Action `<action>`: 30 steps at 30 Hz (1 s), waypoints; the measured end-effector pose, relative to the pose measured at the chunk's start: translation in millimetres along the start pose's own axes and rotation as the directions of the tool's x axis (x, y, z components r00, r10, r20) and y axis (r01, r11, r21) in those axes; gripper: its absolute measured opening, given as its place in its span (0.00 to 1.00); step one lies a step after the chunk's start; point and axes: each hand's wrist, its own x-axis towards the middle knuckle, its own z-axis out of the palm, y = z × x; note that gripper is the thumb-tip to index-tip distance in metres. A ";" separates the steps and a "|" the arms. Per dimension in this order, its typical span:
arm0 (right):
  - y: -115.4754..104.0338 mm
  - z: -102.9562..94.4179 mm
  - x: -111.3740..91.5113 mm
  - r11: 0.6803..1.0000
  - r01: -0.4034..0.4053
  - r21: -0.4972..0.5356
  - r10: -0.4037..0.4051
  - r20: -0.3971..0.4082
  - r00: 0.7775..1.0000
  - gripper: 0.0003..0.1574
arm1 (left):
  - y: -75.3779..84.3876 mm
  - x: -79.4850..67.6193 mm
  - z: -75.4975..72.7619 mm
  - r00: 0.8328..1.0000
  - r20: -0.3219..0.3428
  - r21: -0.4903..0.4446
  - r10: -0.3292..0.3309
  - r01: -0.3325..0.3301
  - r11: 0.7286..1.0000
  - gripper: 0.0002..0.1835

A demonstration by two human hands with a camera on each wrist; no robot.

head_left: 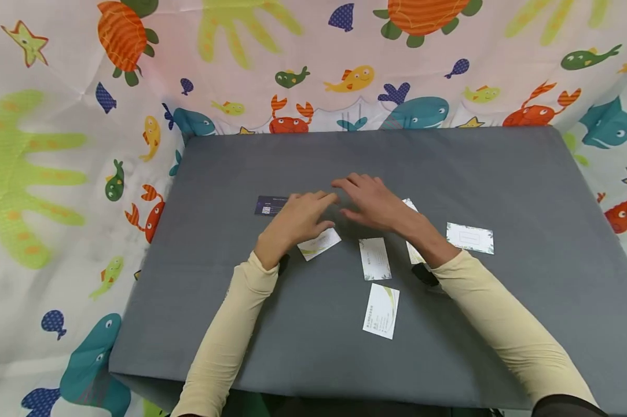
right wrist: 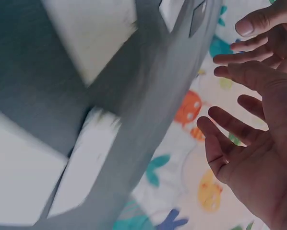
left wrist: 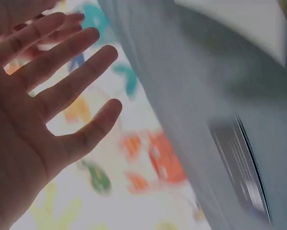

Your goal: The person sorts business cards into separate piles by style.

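Observation:
My left hand [head_left: 300, 217] and right hand [head_left: 371, 201] are over the middle of the grey table, fingertips close to each other, with nothing held in either. In the left wrist view the left hand [left wrist: 42, 100] shows a bare palm and spread fingers. The right wrist view has the right hand [right wrist: 258, 143] with loosely bent, parted fingers. Partly hidden behind the left hand are a dark business card [head_left: 269, 205] and a white business card with a green stripe [head_left: 321, 244]. A white card [head_left: 414, 253] is partly covered by the right forearm.
Nearer the front of the grey table [head_left: 188, 324] lie a white card with leafy corners [head_left: 375, 259] and a white-and-green business card [head_left: 381, 311]. Farther right is a bordered white card [head_left: 470, 238]. A sea-animal curtain [head_left: 313, 46] hangs behind and beside the table.

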 end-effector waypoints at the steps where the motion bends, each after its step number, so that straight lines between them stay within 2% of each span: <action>1: 2.7 -3.5 -5.3 1.000 -0.004 -0.011 0.004 -0.004 1.000 0.33 | 8.5 5.5 1.1 1.000 0.003 0.025 0.021 -0.021 0.999 0.22; 5: 16.3 -12.0 -34.8 0.998 -0.046 -0.034 0.047 0.009 0.999 0.33 | 45.2 27.7 10.8 0.998 -0.005 0.098 0.069 -0.069 0.993 0.21; 9: 27.6 -25.8 -82.3 0.991 -0.128 -0.036 0.129 0.049 0.990 0.35 | 86.6 43.7 26.8 0.991 -0.029 0.093 0.127 -0.124 0.988 0.22; 13: 33.6 -44.2 -131.3 0.980 -0.195 -0.037 0.197 0.099 0.975 0.35 | 123.7 48.8 45.0 0.969 -0.026 0.067 0.244 -0.242 0.968 0.25; 16: 34.5 -53.6 -162.4 0.978 -0.206 -0.028 0.208 0.171 0.963 0.36 | 146.1 49.2 57.2 0.947 0.018 0.073 0.321 -0.322 0.944 0.29; 18: 32.2 -57.5 -180.7 0.979 -0.200 -0.029 0.202 0.205 0.958 0.37 | 158.8 49.1 63.7 0.935 0.062 0.082 0.349 -0.353 0.932 0.32; 21: 25.3 -59.5 -204.6 0.981 -0.186 -0.062 0.195 0.216 0.957 0.41 | 174.5 49.8 73.1 0.922 0.105 0.081 0.372 -0.380 0.921 0.34; 23: 20.1 -56.7 -211.8 0.980 -0.181 -0.088 0.196 0.218 0.956 0.45 | 177.7 49.0 77.0 0.922 0.131 0.078 0.366 -0.377 0.923 0.34; 26: 13.5 -49.9 -219.2 0.976 -0.189 -0.108 0.212 0.265 0.941 0.51 | 180.0 47.9 83.5 0.920 0.156 0.073 0.360 -0.375 0.924 0.32; 30: 9.2 -43.2 -222.2 0.967 -0.245 -0.062 0.252 0.327 0.911 0.54 | 182.2 47.1 89.5 0.919 0.155 0.067 0.362 -0.375 0.925 0.28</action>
